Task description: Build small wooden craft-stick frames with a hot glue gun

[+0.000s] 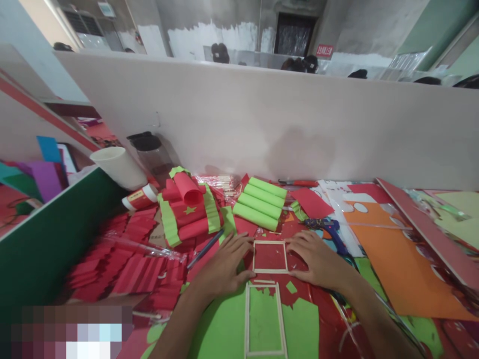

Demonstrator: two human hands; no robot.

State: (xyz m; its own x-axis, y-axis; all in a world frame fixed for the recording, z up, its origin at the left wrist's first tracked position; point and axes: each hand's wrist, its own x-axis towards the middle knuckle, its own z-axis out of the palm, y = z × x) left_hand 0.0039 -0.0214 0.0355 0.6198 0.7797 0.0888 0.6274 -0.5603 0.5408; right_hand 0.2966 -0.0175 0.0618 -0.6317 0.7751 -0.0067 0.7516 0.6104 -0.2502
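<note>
Both hands flanking square stick frame

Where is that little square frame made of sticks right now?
In the head view, the small stick frame lies flat at the table's centre, between the left hand and right hand, just above the longer stick frame.

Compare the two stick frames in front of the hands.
The small frame is roughly square; the long frame is a tall rectangle and clearly larger. The small frame lies on red paper, the long frame mostly on green paper. The left hand and right hand touch the small frame's sides; the long frame lies untouched, nearer the person. Both are made of thin pale sticks and lie flat on the table.
</note>
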